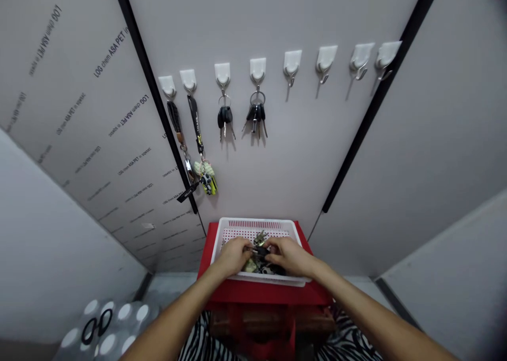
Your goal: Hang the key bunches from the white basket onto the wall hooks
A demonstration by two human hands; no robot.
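Observation:
Both my hands reach into a white perforated basket (pixel 257 224) that sits on a red stool (pixel 261 292). My left hand (pixel 233 255) and my right hand (pixel 287 255) have curled fingers that pinch a dark bunch of keys (pixel 259 252) between them. More keys (pixel 263 268) lie in the basket under my hands. On the wall above is a row of white hooks (pixel 293 62). The four left hooks carry key sets: two on dark straps (pixel 196 120), two black-headed bunches (pixel 225 118) (pixel 256 112). The hooks to the right hang bare.
Grey wall panels with black seams (pixel 158 102) surround the spot; the left panel has printed film. A dotted grey object (pixel 106 324) lies at the lower left. Zebra-striped fabric (pixel 206 345) shows under the stool.

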